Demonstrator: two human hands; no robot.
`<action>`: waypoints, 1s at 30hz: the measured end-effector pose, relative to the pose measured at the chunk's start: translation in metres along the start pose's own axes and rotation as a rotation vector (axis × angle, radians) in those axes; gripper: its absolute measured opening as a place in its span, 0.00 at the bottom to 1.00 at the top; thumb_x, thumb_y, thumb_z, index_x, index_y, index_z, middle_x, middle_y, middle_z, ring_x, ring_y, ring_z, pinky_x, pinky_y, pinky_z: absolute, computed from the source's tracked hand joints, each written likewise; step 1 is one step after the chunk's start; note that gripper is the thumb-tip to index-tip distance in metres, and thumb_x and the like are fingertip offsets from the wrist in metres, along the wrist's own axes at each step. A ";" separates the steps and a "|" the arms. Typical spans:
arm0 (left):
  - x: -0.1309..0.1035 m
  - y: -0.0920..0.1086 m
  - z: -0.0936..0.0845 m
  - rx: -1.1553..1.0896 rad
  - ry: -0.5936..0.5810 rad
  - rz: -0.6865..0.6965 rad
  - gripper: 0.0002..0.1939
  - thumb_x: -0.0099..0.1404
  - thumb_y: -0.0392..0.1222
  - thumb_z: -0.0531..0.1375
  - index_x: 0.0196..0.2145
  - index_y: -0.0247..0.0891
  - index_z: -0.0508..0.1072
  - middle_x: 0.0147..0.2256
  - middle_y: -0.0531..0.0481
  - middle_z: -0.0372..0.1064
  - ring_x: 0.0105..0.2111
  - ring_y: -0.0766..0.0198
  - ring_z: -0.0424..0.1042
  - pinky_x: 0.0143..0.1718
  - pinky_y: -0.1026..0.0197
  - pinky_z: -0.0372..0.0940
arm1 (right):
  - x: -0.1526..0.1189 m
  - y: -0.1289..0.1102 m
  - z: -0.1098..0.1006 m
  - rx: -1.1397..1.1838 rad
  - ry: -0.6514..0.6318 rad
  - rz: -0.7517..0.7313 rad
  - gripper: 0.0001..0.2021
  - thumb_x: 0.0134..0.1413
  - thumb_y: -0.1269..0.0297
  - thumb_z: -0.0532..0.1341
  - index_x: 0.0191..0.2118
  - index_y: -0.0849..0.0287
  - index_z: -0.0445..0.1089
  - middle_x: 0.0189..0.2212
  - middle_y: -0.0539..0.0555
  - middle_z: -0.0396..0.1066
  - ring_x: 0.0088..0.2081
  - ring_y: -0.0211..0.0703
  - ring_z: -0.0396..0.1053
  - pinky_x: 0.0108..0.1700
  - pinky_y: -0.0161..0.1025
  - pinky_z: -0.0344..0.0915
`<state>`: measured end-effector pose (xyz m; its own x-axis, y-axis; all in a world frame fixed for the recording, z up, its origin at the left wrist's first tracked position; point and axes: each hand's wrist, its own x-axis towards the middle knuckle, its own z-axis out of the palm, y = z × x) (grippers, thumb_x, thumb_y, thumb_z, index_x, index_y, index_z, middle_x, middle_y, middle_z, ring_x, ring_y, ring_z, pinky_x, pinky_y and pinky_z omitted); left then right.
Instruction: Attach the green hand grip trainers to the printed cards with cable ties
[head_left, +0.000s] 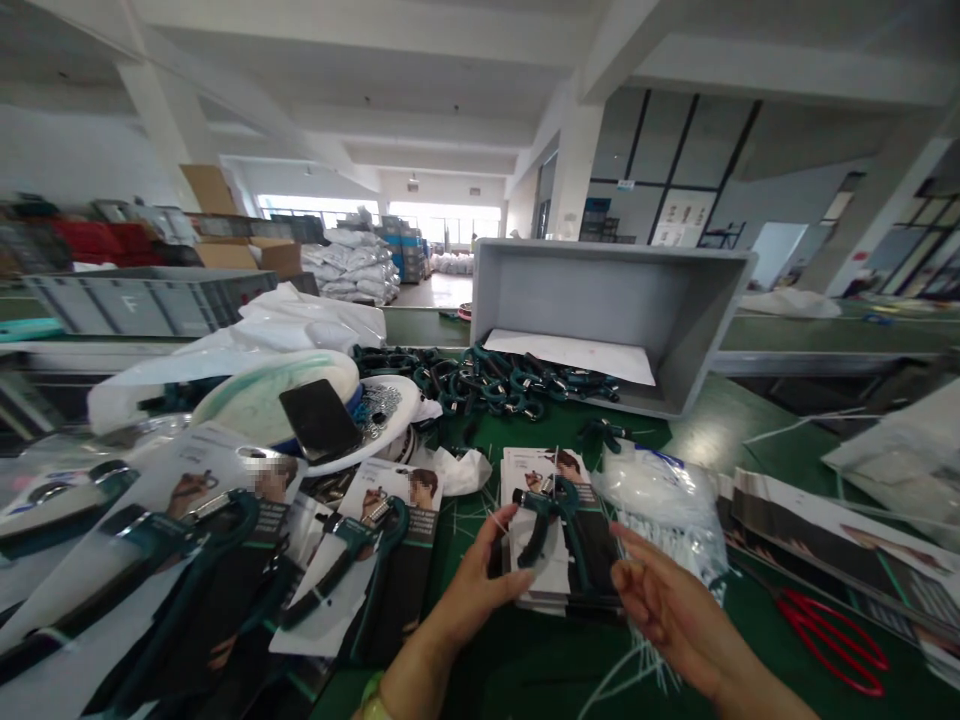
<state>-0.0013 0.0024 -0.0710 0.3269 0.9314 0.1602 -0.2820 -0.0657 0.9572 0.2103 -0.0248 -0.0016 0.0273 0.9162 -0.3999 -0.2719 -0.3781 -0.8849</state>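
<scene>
A dark green and black tool with two curved handles (576,530) lies between the hands, on a neat stack of shiny printed paper cards (553,562). A bit of silver metal shows near its far end. The left hand (480,578) is open at the stack's left side. The right hand (664,595), fingers loosely bent, is at the right; I cannot tell if it touches.

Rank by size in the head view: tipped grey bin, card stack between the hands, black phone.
1. Tipped grey bin
2. Card stack
3. Black phone
Apparent size only; distances differ.
</scene>
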 end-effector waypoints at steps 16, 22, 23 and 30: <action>0.115 0.052 0.022 1.127 0.197 -0.021 0.11 0.52 0.46 0.61 0.34 0.45 0.77 0.38 0.48 0.75 0.39 0.54 0.71 0.41 0.55 0.62 | 0.072 -0.006 0.015 -1.424 -0.060 -0.854 0.09 0.48 0.72 0.56 0.29 0.58 0.74 0.32 0.56 0.67 0.35 0.44 0.67 0.38 0.39 0.62; 0.111 0.043 0.037 1.207 -0.010 0.105 0.07 0.57 0.42 0.57 0.31 0.47 0.76 0.34 0.56 0.75 0.37 0.62 0.71 0.45 0.59 0.59 | 0.083 0.006 0.010 -1.268 -0.045 -0.949 0.07 0.48 0.74 0.56 0.27 0.59 0.70 0.31 0.54 0.66 0.36 0.43 0.65 0.39 0.38 0.61; 0.107 0.043 0.036 1.220 -0.031 0.132 0.07 0.56 0.41 0.58 0.31 0.47 0.75 0.34 0.56 0.75 0.38 0.62 0.71 0.47 0.57 0.57 | 0.084 0.006 0.010 -1.248 -0.045 -0.969 0.06 0.49 0.74 0.56 0.27 0.59 0.70 0.31 0.54 0.66 0.36 0.43 0.65 0.39 0.38 0.61; 0.091 0.041 0.020 1.436 -0.096 0.332 0.07 0.58 0.37 0.56 0.31 0.43 0.73 0.33 0.52 0.74 0.37 0.60 0.70 0.47 0.52 0.53 | 0.081 0.010 0.013 -0.911 -0.017 -0.966 0.08 0.52 0.60 0.59 0.27 0.58 0.69 0.26 0.51 0.64 0.28 0.40 0.63 0.30 0.36 0.60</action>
<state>0.0348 0.0774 -0.0120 0.5007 0.7802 0.3749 0.7419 -0.6099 0.2786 0.1970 0.0475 -0.0402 -0.1701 0.8644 0.4731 0.5876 0.4744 -0.6555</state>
